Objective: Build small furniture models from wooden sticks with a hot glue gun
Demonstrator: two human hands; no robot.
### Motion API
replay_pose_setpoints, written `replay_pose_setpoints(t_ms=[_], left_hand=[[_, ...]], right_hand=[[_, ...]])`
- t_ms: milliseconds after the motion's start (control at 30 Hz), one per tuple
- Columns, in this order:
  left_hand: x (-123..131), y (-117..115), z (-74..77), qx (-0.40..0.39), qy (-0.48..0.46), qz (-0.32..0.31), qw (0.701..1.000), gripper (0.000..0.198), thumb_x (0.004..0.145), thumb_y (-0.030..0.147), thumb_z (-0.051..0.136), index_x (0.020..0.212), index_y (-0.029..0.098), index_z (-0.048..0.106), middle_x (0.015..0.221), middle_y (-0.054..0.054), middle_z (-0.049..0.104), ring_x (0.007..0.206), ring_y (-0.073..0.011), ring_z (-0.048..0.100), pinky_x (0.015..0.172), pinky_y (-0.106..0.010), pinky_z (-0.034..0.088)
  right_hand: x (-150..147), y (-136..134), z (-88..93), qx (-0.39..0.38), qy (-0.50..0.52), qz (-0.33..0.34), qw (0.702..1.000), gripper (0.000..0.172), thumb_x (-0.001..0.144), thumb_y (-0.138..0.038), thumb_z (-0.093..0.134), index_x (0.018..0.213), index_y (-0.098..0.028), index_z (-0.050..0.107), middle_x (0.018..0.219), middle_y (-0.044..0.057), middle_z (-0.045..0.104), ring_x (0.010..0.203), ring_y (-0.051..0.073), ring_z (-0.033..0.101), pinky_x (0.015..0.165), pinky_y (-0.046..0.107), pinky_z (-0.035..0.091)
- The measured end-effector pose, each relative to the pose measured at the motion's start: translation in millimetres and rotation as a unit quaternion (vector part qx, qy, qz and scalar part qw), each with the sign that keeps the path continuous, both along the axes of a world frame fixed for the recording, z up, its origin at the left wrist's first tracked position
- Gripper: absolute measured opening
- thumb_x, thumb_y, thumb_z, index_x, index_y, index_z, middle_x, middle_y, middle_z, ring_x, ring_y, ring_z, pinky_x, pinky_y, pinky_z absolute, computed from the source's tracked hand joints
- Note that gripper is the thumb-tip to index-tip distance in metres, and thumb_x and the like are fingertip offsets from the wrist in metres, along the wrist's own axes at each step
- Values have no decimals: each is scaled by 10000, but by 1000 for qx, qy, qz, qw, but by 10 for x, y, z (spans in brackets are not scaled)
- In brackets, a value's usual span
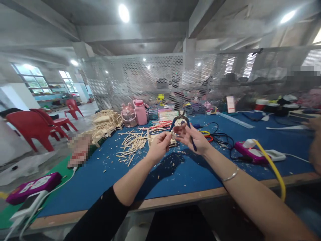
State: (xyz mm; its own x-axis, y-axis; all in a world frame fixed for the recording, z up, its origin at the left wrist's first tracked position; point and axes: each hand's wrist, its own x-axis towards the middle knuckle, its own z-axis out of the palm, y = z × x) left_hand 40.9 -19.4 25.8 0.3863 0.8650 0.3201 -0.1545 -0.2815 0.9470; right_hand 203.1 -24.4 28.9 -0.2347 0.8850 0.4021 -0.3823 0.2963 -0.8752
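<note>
My left hand (159,145) is closed in a pinch on a small pale piece (173,134), whose exact kind is too small to make out. Beside it, my right hand (197,140) holds cutting pliers (181,117) with dark blue handles, jaws pointing up and away from me. The right fingertips come close to the pale piece; whether they touch it I cannot tell. Behind my hands sits a small wooden frame (150,138), partly hidden. A loose heap of thin wooden sticks (135,143) lies left of my hands on the blue table (160,184).
Wooden stick assemblies (106,121) are stacked at the left, near a pink bottle (140,113) and a bear-eared jar (129,115). A purple power strip (250,153) with a yellow cable is at right. A perforated screen (140,77) stands behind. A co-worker's arm (315,144) shows far right.
</note>
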Motion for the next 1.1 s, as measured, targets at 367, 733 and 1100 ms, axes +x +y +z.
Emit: replay_pose_setpoints(t_ms=[367, 733, 1100], left_hand=[[-38, -24, -70, -16, -37, -8, 999, 330, 734, 462, 635, 841, 153, 592, 851, -13, 592, 764, -92, 528, 729, -226, 432], [-185, 44, -11, 14, -15, 84, 996, 400, 676, 529, 657, 685, 147, 539, 565, 38, 505, 476, -52, 445, 491, -199, 369], [-397, 214, 11, 37, 81, 177, 980, 328, 704, 479, 629, 711, 155, 578, 592, 27, 546, 458, -54, 402, 412, -184, 298]], right_hand=[[35, -38, 1, 40, -41, 18, 998, 671, 471, -99, 454, 1130, -216, 499, 1079, 74, 633, 993, 238, 597, 870, 409, 481], [223, -4, -215, 210, -427, -189, 859, 736, 552, -66, 486, 1273, -215, 500, 1204, 80, 569, 1106, 254, 517, 983, 403, 381], [209, 65, -226, 160, -367, -275, 874, 430, 668, -195, 578, 1097, -167, 572, 954, 68, 638, 840, 205, 581, 810, 353, 450]])
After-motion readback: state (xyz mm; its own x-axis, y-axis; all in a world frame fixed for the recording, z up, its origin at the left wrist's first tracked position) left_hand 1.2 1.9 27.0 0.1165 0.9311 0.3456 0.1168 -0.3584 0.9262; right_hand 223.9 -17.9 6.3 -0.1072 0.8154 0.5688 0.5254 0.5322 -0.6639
